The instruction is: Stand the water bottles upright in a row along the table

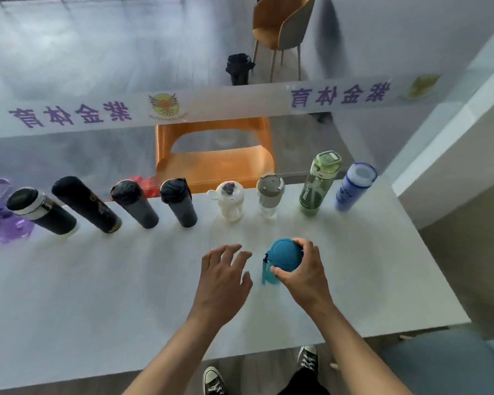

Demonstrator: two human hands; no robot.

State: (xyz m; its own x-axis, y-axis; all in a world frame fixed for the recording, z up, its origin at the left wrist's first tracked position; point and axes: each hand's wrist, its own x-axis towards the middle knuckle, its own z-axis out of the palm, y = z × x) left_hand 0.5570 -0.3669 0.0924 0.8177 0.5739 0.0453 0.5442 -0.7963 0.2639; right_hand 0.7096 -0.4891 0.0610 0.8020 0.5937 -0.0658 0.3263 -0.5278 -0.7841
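Several bottles stand upright in a row along the far edge of the white table (126, 295): a purple one (0, 218) at the left, several black ones (86, 205), a white one (230, 202), a grey-lidded clear one (269, 195), a green one (320, 182) and a blue one (354, 186). Nearer to me, a teal bottle (284, 253) stands upright, seen from above. My right hand (303, 275) grips it around the lid. Beside it on the left hovers my left hand (223, 277), fingers spread, holding nothing.
An orange plastic stool (214, 155) stands behind the table, with a red object (143, 183) beside it. Beyond a glass panel with purple lettering (69, 114) are a brown chair (283, 24) and a black bin (238, 68). My shoes (307, 359) show below the near edge.
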